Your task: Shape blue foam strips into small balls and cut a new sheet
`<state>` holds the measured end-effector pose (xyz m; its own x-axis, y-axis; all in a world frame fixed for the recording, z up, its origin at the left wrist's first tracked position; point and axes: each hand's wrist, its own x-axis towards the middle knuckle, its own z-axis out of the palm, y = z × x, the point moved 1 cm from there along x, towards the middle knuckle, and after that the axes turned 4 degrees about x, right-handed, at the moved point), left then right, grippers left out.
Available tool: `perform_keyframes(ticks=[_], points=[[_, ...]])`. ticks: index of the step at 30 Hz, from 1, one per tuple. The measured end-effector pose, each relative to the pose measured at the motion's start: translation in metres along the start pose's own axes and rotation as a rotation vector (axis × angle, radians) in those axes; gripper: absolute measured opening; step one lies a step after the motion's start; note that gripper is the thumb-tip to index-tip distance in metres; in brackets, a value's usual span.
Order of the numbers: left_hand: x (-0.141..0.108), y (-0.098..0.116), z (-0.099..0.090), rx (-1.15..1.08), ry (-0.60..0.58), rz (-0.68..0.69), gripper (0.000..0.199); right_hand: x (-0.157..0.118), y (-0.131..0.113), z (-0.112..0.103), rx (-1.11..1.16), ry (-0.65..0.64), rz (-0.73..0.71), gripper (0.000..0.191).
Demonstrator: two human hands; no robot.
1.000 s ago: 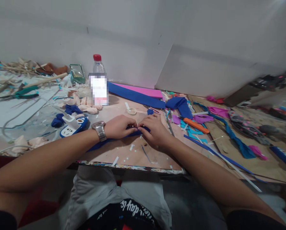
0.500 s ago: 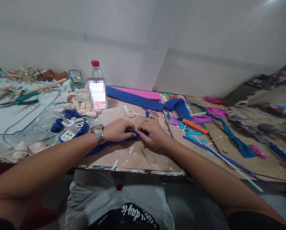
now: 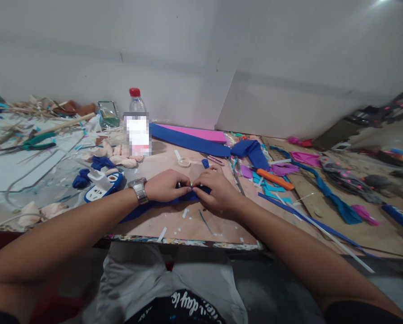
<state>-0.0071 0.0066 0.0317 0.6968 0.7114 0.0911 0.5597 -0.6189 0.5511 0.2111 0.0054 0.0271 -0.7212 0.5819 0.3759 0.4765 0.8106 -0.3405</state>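
A dark blue fabric strip (image 3: 143,210) runs along the front part of the table and up between my hands. My left hand (image 3: 167,185), with a metal watch on its wrist, pinches the strip between thumb and forefinger. Close against it, my right hand (image 3: 216,189) pinches the same strip, fingertips nearly touching the left ones. Part of the strip is hidden under my fingers. Just beyond the hands lie a small blue scrap (image 3: 205,163) and a roll of clear tape (image 3: 184,162).
A red-capped bottle (image 3: 134,92) stands behind my left hand, near a blue-and-white power strip (image 3: 103,186). Green pliers (image 3: 39,141) lie far left. Blue fabric (image 3: 191,140) stretches along the back. An orange cutter (image 3: 274,178) and colored scraps lie to the right.
My fingertips have closed slightly over the strip, so less of it shows between them. Otherwise the hands hold nearly the same position; the view has shifted slightly.
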Motion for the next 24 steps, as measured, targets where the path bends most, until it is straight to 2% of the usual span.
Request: perform_keyframes(ticks=[24], points=[[0.0040,-0.0082,-0.0002,-0.004,-0.044,-0.062,0.031,0.0015,-0.0003,-0.0004,-0.071,-0.010,0.026,0.011]])
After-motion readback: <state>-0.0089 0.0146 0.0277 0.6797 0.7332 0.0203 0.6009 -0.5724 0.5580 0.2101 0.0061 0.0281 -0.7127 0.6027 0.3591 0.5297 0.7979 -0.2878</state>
